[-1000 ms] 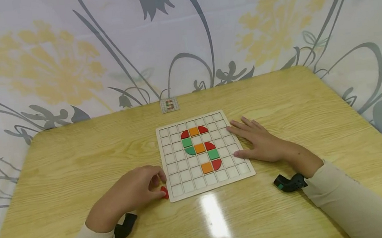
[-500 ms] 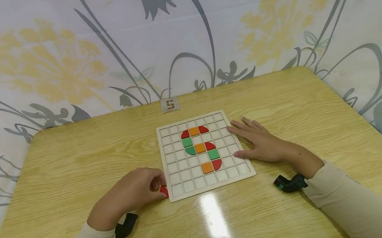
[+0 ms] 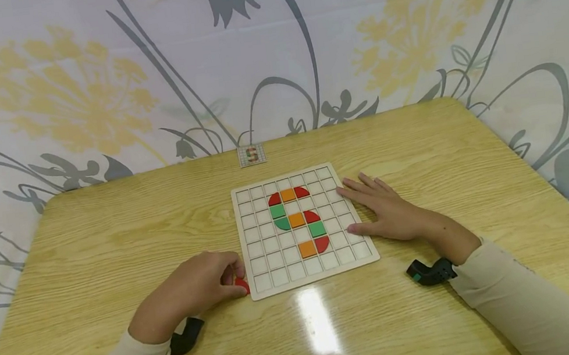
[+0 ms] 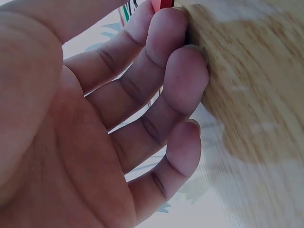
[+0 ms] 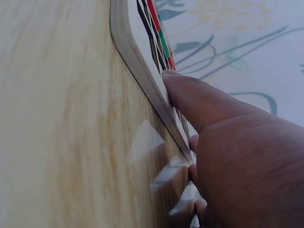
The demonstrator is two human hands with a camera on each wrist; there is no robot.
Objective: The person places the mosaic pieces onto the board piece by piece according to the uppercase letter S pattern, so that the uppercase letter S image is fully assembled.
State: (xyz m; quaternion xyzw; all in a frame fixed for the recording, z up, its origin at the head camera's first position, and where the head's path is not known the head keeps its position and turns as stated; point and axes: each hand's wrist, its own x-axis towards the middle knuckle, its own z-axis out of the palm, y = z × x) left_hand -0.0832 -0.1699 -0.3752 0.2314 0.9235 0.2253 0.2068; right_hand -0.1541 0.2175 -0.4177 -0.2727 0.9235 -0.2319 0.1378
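A pale wooden grid board (image 3: 276, 289) lies on the table, with red, orange and green tiles set in its cells in an S-like shape. Just off its near left corner, my left hand (image 3: 199, 287) pinches a small red tile (image 3: 242, 285) between thumb and fingers. Only a sliver of that red tile (image 4: 164, 4) shows at the top of the left wrist view. My right hand (image 3: 391, 212) rests on the board's right edge with fingers spread. In the right wrist view its thumb (image 5: 190, 95) touches the board's rim.
A small card (image 3: 252, 155) with a matching S pattern lies at the table's back edge, against a flowered cloth (image 3: 269, 44). The wooden table (image 3: 128, 236) spreads around the board. Black devices sit at both wrists, such as the right one (image 3: 432, 272).
The red tile has turned slightly in my left fingers and shifted a little to the left. My right hand has stayed on the board's edge.
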